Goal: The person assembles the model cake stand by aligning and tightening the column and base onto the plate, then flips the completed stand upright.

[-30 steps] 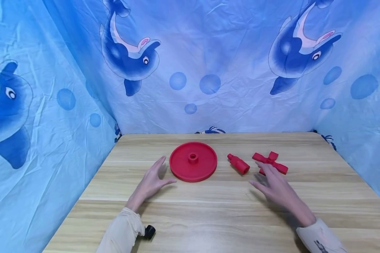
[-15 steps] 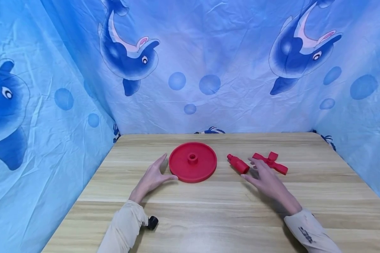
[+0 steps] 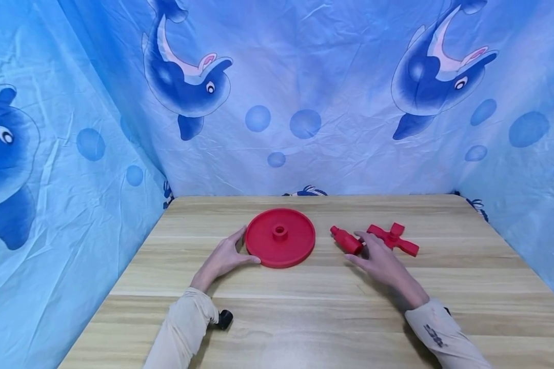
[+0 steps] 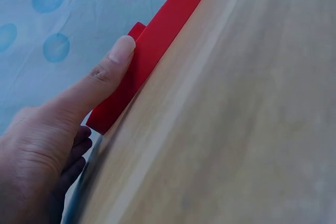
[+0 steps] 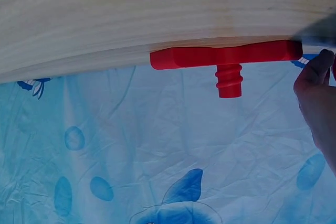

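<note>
Left grip (image 3: 224,258): spread along the edge of the plate (image 3: 295,247), thumb touching its rim.
Right grip (image 3: 377,260): parted around the wide end of the bottle (image 3: 344,239), contact unclear to me.
Bottle: on the table (image 3: 286,312); may roll if I nudge it.
Cross (image 3: 394,237): near my right fingers; a wide sweep could knock it.

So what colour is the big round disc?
The disc is plain red where it shows; you see it best in the head view.
</note>
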Motion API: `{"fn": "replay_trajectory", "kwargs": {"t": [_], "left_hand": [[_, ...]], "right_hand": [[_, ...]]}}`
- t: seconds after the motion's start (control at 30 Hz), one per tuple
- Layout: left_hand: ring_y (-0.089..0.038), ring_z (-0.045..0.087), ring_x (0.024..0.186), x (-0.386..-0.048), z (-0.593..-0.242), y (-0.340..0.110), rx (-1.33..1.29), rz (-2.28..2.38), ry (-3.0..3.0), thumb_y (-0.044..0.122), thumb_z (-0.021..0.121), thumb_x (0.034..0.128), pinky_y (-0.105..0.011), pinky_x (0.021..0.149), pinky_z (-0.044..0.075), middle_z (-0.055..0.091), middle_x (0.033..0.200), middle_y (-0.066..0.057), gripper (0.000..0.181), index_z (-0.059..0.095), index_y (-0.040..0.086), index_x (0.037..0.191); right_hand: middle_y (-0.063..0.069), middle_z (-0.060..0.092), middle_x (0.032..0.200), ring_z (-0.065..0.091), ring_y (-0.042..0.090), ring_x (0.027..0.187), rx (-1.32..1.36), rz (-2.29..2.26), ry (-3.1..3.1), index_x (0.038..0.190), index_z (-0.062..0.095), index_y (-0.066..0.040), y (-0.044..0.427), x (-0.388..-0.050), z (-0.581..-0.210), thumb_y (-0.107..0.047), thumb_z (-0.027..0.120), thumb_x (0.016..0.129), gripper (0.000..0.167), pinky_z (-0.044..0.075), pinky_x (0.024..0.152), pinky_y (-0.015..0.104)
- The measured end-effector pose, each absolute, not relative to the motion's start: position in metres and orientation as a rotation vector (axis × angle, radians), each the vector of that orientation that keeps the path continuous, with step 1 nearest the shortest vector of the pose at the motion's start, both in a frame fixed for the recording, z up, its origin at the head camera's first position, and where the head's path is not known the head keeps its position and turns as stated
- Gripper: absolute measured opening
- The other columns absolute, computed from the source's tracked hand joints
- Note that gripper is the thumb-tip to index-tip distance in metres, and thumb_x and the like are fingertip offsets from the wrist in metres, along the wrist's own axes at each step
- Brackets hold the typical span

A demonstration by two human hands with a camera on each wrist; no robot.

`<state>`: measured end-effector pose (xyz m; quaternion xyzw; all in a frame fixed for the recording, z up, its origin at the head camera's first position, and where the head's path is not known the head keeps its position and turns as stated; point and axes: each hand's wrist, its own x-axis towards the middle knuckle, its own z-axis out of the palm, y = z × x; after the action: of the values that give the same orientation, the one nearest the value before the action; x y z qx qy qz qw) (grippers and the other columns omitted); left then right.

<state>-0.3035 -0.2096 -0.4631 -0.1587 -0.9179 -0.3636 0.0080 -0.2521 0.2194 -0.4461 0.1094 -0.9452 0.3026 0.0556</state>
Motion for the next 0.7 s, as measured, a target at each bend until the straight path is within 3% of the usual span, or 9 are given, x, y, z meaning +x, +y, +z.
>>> {"fn": "replay_trajectory", "kwargs": {"t": [0.5,0.7], "left_hand": [[-0.035,0.041,0.145,-0.3046,-0.4651,-0.2087,-0.485,-1.181,-2.868,0.060,0.091,0.0694,-0.057,0.114,0.037,0.046,0.157,-0.015,0.118,0.036,0.011,0.162],[-0.034,0.043,0.143,-0.3047,-0.4646,-0.2084,-0.476,-1.157,-2.878,0.061,0.091,0.0695,-0.056,0.113,0.040,0.048,0.156,-0.015,0.117,0.037,0.012,0.162]], "right_hand": [[0.025,0.054,0.138,0.052,0.042,0.121,0.318,0.923,-2.852,0.150,0.047,0.000,0.2146,-0.2588,-0.4516,-0.038,0.082,0.090,0.079,0.054,0.093,0.059],[0.022,0.060,0.125,0.056,0.036,0.107,0.315,0.905,-2.800,0.143,0.054,0.003,0.2149,-0.2586,-0.4527,-0.029,0.082,0.091,0.067,0.057,0.082,0.051]]}}
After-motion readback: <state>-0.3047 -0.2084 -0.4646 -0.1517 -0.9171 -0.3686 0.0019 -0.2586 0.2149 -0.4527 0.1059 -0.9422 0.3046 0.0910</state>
